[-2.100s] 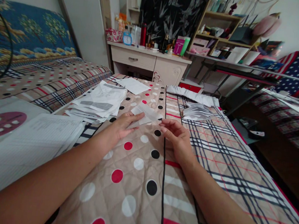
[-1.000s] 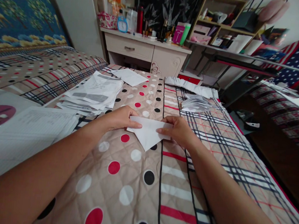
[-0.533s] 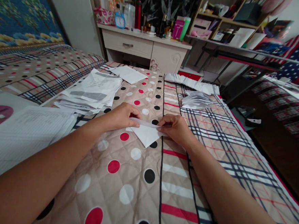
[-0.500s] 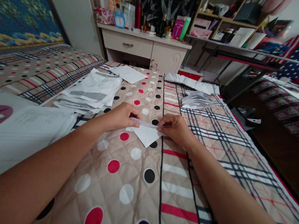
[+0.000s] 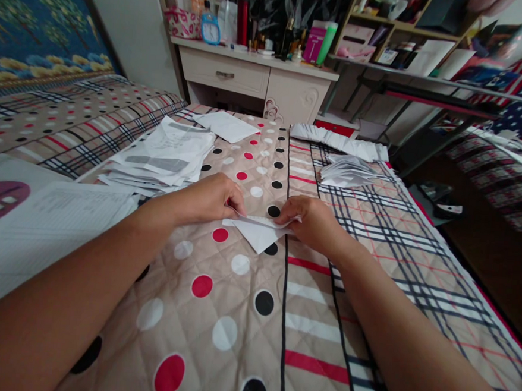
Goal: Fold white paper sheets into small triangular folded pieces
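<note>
A white sheet of paper (image 5: 258, 234) folded into a downward-pointing triangle lies on the quilted bedspread (image 5: 243, 319). My left hand (image 5: 214, 197) pinches its top-left edge with curled fingers. My right hand (image 5: 313, 220) pinches the top-right edge and bends a narrow strip of the top edge over. Both forearms reach in from the bottom of the view.
A loose pile of printed sheets (image 5: 163, 159) lies to the left, and one single sheet (image 5: 228, 126) farther back. Folded white paper pieces (image 5: 345, 170) sit at the right, behind them a long white row (image 5: 338, 141). A dresser (image 5: 255, 82) and shelves (image 5: 414, 45) stand beyond.
The paper went from loosely held and unfolded to a folded triangle pressed on the bedspread. Since half a second ago my fingers have curled tighter along its top edge.
</note>
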`<state>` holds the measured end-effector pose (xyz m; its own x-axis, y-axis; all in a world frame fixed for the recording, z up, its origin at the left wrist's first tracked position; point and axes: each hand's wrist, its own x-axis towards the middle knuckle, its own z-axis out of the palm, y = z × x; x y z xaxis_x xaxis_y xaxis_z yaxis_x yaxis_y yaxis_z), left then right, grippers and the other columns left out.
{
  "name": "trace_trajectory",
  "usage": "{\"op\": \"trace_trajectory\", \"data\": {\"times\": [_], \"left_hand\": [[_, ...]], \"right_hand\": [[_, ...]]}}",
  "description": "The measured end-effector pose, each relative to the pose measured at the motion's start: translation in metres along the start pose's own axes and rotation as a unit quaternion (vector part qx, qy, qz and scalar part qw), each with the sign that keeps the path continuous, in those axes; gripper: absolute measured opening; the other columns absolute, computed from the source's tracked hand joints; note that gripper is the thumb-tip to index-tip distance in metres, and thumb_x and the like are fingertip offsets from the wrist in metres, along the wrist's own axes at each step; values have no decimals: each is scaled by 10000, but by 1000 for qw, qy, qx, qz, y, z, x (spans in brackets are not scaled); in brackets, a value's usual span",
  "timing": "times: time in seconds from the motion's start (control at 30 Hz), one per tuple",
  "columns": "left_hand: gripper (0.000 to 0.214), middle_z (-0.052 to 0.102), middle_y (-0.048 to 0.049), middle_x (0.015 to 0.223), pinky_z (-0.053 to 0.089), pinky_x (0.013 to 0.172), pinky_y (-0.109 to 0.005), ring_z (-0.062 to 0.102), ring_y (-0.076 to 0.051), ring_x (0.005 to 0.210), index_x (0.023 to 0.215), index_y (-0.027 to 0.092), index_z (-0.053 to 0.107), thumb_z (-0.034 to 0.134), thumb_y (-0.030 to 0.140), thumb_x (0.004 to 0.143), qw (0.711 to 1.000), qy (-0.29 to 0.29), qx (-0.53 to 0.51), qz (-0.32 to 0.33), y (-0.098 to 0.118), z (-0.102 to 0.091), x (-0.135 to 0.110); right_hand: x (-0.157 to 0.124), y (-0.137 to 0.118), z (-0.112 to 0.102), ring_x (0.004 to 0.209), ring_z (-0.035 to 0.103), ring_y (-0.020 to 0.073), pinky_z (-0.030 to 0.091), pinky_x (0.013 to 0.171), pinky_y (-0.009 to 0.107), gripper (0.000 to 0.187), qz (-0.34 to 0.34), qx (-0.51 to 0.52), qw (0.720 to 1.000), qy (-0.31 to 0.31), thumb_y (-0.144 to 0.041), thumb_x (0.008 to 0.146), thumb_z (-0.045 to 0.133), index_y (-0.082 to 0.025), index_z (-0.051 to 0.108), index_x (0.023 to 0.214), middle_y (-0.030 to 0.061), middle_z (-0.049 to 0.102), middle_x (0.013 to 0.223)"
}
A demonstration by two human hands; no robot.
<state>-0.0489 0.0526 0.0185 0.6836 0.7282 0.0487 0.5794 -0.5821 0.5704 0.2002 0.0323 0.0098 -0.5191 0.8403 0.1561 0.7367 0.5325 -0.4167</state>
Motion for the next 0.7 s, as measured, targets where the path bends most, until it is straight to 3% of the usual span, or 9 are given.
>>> {"op": "trace_trajectory", "data": {"times": [0.3,0.53,0.7], "left_hand": [[262,742,-17,716,436,660,-249,643,-154,659,729,237,789,622,49,656,998,-21,-3,-62,6,-7,0],[331,710,-6,707,430,696,-260,623,-162,690,646,246,772,583,-21,593,998,-18,-45,-28,2,-4,-1],[296,709,-12,796,413,675,-258,607,-160,692,673,230,772,592,12,585,998,-31,28,-39,11,-6,-7]], "right_hand": [[1,-8,-4,846,622,200,423,748,277,337,-30,-90,995,-29,38,682,587,-203,795,793,62,730,885],[-3,-9,-14,888,609,219,435,801,306,359,-25,-110,991,-69,-8,669,616,-231,800,882,62,720,935],[-7,-10,-20,901,615,221,438,806,314,257,-12,-79,994,-78,-180,711,713,-269,794,938,48,711,971]]}}
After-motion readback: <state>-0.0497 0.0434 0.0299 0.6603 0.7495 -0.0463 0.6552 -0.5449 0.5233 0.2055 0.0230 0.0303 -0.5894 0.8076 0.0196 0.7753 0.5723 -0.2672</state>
